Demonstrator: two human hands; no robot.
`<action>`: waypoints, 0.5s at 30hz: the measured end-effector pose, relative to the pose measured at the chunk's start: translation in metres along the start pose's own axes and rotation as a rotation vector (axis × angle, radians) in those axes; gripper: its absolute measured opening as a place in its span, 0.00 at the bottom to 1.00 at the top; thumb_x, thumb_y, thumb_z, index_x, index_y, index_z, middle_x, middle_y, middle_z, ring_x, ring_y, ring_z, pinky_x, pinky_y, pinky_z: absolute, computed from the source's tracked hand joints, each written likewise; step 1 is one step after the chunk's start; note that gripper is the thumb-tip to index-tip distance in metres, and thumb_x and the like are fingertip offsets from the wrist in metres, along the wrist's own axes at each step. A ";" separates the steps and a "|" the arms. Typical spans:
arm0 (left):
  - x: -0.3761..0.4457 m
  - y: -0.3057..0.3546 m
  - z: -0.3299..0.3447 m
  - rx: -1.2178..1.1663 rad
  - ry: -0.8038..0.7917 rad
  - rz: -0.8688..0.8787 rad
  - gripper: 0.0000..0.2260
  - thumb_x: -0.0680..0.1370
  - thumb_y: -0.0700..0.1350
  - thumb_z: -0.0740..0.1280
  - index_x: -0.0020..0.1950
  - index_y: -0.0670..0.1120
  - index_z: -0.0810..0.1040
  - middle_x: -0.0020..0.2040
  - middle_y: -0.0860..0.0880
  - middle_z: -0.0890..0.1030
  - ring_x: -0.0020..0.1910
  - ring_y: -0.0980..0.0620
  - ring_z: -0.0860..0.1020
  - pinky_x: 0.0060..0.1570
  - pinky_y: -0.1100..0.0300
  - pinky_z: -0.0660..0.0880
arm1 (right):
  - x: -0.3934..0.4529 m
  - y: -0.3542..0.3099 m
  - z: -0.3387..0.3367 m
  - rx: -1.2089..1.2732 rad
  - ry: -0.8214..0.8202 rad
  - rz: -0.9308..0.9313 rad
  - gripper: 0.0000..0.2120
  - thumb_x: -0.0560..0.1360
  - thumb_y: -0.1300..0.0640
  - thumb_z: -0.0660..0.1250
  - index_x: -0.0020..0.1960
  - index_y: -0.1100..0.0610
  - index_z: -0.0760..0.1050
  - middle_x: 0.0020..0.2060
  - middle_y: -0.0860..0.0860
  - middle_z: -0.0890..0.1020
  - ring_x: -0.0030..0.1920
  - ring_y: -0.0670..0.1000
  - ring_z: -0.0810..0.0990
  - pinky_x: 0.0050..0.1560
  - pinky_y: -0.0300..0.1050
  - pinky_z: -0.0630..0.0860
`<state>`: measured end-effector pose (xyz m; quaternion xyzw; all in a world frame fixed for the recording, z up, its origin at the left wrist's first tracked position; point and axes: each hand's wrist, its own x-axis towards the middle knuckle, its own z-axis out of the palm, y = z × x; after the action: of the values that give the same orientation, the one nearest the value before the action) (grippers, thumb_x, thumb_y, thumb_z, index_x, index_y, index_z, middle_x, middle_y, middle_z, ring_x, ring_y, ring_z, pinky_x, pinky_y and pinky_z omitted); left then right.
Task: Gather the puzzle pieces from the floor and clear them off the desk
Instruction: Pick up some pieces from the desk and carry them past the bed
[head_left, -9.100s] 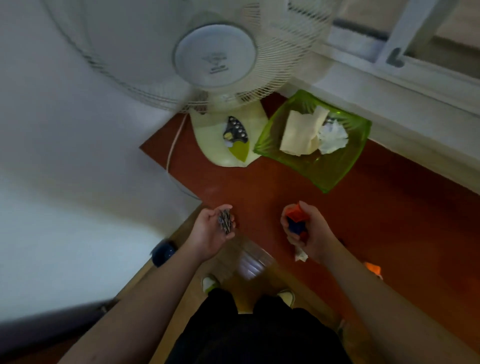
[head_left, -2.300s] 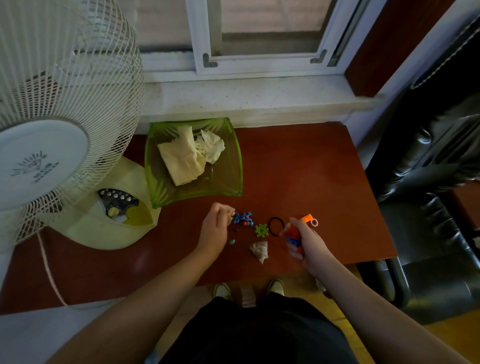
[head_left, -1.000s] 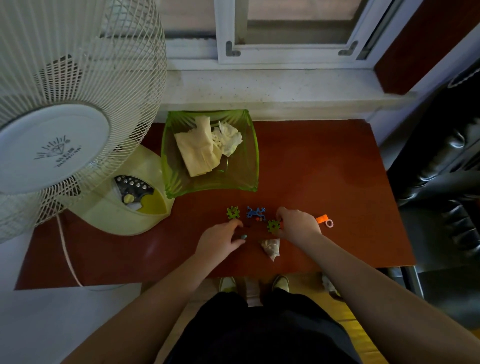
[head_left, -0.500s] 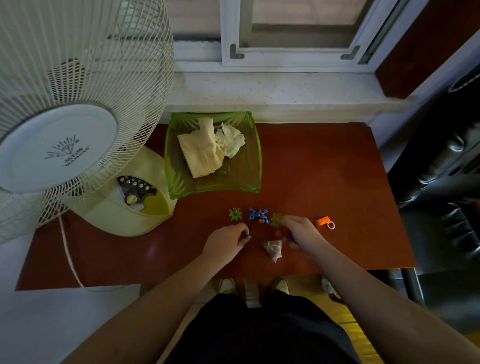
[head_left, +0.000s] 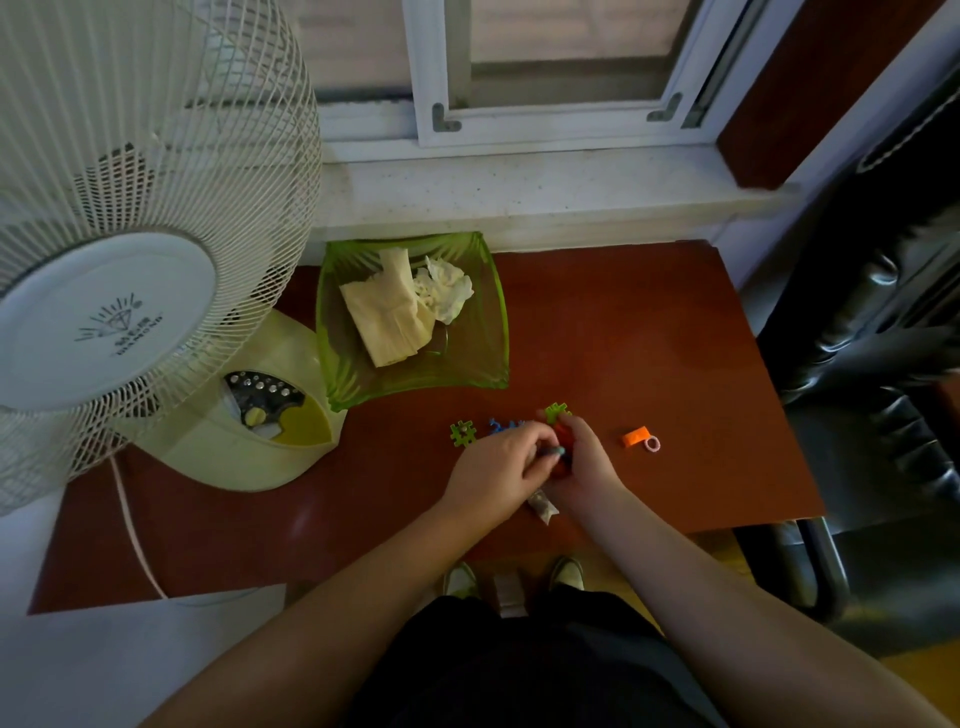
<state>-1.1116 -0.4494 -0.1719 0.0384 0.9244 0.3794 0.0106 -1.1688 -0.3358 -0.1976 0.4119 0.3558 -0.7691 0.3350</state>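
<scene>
Small plastic puzzle pieces lie on the red-brown desk (head_left: 649, 338) near its front edge. A green piece (head_left: 462, 433) rests flat, with blue pieces (head_left: 501, 426) just right of it. My right hand (head_left: 584, 462) is curled around red and blue pieces, and a green piece (head_left: 557, 413) pokes up from its fingertips. My left hand (head_left: 501, 467) meets the right one and pinches a small teal piece (head_left: 557, 451) between the two hands. An orange piece (head_left: 636, 436) and a tiny pink ring (head_left: 652, 444) lie apart to the right.
A green glass bowl (head_left: 493, 332) with crumpled paper stands behind the pieces. A white desk fan (head_left: 130, 260) fills the left side, its cord trailing off the front edge. A crumpled wrapper (head_left: 541, 508) lies under my hands. A black chair (head_left: 883, 364) stands at the right.
My hands have come together over the pieces. The right hand has gathered a green piece and now holds it with the others; the left hand has moved right to meet it.
</scene>
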 end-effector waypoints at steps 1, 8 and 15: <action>0.001 0.003 -0.001 0.013 -0.005 0.012 0.05 0.78 0.49 0.66 0.53 0.50 0.78 0.27 0.57 0.65 0.27 0.62 0.67 0.27 0.68 0.62 | -0.001 0.000 0.002 0.025 -0.014 0.006 0.12 0.78 0.49 0.63 0.49 0.57 0.80 0.40 0.54 0.81 0.45 0.54 0.80 0.50 0.49 0.77; 0.001 0.006 -0.003 0.097 -0.047 0.019 0.07 0.78 0.48 0.66 0.54 0.49 0.77 0.29 0.60 0.64 0.29 0.59 0.65 0.26 0.68 0.58 | -0.015 0.003 0.008 0.058 -0.005 0.017 0.13 0.78 0.48 0.62 0.48 0.57 0.80 0.39 0.54 0.80 0.42 0.53 0.79 0.43 0.49 0.75; 0.004 0.011 -0.004 0.102 -0.046 0.027 0.07 0.79 0.48 0.65 0.56 0.49 0.78 0.35 0.56 0.68 0.33 0.57 0.69 0.26 0.69 0.59 | -0.025 0.007 0.008 0.111 -0.047 0.049 0.14 0.79 0.48 0.61 0.47 0.56 0.80 0.34 0.53 0.82 0.41 0.52 0.80 0.39 0.48 0.75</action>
<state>-1.1149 -0.4439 -0.1613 0.0602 0.9414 0.3310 0.0245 -1.1554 -0.3406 -0.1748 0.4203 0.2947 -0.7886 0.3386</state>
